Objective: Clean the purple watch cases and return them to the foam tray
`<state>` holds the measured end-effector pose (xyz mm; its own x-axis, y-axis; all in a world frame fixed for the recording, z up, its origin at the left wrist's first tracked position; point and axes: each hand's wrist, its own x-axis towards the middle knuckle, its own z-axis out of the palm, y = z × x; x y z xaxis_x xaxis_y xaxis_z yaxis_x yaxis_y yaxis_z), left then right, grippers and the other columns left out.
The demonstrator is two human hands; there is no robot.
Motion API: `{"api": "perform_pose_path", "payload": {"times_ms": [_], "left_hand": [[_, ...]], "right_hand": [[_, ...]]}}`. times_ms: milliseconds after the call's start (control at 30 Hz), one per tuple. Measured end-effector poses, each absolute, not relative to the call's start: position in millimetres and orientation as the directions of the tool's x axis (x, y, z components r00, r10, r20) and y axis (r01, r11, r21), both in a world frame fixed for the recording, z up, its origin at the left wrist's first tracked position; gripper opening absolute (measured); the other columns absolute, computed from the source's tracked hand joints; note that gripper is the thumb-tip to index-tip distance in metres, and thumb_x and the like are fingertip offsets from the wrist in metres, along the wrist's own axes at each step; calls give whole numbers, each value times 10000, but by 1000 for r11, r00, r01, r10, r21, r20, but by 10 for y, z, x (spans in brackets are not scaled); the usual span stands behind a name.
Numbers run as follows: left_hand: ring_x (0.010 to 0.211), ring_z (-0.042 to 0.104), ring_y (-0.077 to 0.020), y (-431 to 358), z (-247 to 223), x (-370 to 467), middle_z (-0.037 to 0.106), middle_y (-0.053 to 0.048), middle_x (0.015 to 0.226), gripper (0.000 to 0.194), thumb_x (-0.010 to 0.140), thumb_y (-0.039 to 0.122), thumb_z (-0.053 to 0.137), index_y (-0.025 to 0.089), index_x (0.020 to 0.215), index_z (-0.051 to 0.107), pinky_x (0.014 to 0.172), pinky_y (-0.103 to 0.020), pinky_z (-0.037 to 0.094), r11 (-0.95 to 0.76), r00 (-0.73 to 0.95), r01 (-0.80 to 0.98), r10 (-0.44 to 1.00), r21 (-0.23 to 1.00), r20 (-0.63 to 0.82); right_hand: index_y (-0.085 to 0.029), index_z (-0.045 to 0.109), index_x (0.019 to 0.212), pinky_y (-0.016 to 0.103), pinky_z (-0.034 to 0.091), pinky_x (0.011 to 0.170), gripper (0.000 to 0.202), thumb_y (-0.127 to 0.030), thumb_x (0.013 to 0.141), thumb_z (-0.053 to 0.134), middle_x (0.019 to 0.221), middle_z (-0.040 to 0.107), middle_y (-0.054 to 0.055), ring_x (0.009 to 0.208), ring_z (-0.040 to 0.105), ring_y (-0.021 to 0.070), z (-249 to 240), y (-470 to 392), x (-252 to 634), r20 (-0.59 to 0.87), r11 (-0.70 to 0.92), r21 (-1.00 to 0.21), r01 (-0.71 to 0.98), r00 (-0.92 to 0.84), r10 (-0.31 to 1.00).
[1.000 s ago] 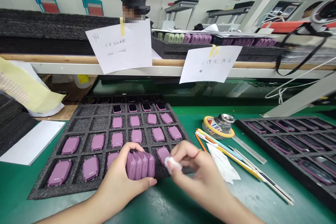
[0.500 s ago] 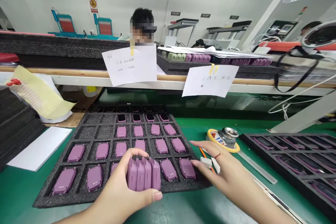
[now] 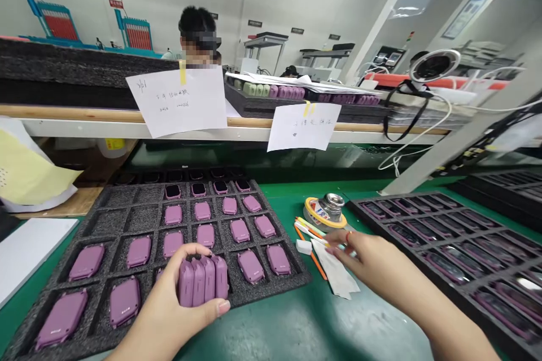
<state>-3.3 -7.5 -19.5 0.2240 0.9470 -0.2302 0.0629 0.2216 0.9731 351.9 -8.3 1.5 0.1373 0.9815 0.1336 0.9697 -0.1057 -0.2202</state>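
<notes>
My left hand (image 3: 167, 304) is wrapped round several purple smartwatch bodies (image 3: 204, 281), stood on edge side by side above the front of the foam tray (image 3: 262, 296). Single purple watch bodies (image 3: 249, 267) lie face down in many compartments of that tray. To the right, my right hand (image 3: 359, 251) is closed, its fingertips together over a bundle of slim pen-like sticks (image 3: 308, 228). Whether a stick is gripped between those fingertips is unclear. Beside them a white cloth (image 3: 334, 272) and a small white block (image 3: 304, 246) rest on the green table.
A glass bottle with a metal top (image 3: 332, 206) stands at a yellow tape roll (image 3: 311, 213). Another foam tray (image 3: 406, 248) with dark-screened watches fills the right side. Paper notes (image 3: 182, 104) hang from a shelf edge. A person is behind the shelf.
The view has turned to the right. My right hand has left the tray's front right corner for the pen-like sticks, and its fingers have closed. My left hand keeps its watch bodies.
</notes>
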Motion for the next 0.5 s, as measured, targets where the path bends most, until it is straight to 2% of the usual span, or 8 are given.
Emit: {"api": "perform_pose_path", "payload": {"times_ms": [67,133,200,267,333,433,500], "left_hand": [[964,714,-316,-79,-224,-2,726,-67,1102,645,614,297,849,274,1163,512,896,-444,529,242,234,65,940,968,-250],[972,710,-311,-90,-227,17,720,-68,1127,648,609,264,839,273,1168,511,892,-434,529,262,237,68,933,963,-270],[949,710,-294,-99,-209,27,714,-64,1141,642,611,245,829,275,1166,507,882,-420,529,272,241,70,929,960,-281],[897,711,-271,-106,-177,30,715,-50,1119,625,613,238,821,277,1151,506,859,-402,532,276,243,73,927,958,-286],[878,708,-261,-111,-138,29,721,-32,1072,612,609,230,820,278,1136,513,847,-388,528,270,245,90,927,959,-284],[881,697,-253,-117,-84,30,726,-7,992,604,602,204,814,277,1127,524,834,-365,517,251,247,130,929,959,-276],[831,681,-229,-117,-63,33,720,15,931,585,603,189,808,276,1107,526,786,-336,516,231,257,138,931,963,-260]], "right_hand": [[-240,745,823,336,542,534,184,-330,802,585,744,775,54,597,730,262,-153,-153,3586,108,-104,-259,960,136,985],[-236,695,743,332,538,520,180,-336,794,554,797,777,68,563,710,238,-260,-181,3581,110,-98,-291,952,135,985],[-236,631,698,328,534,496,215,-363,827,514,803,774,79,508,682,215,-267,-184,3512,127,-98,-332,938,147,981],[-237,604,740,308,540,478,226,-392,874,508,730,760,62,487,679,202,-174,-192,3361,192,-60,-442,895,159,969],[-239,604,798,276,568,517,169,-366,899,557,679,740,30,552,712,195,-32,-222,3113,334,96,-558,825,117,935],[-250,634,870,232,585,644,78,-194,919,614,784,741,7,692,724,157,127,-279,2613,544,484,-536,692,-155,825],[-251,636,968,233,591,757,148,-112,921,614,882,740,16,802,727,150,141,-287,2290,597,675,-509,534,-346,724]]}}
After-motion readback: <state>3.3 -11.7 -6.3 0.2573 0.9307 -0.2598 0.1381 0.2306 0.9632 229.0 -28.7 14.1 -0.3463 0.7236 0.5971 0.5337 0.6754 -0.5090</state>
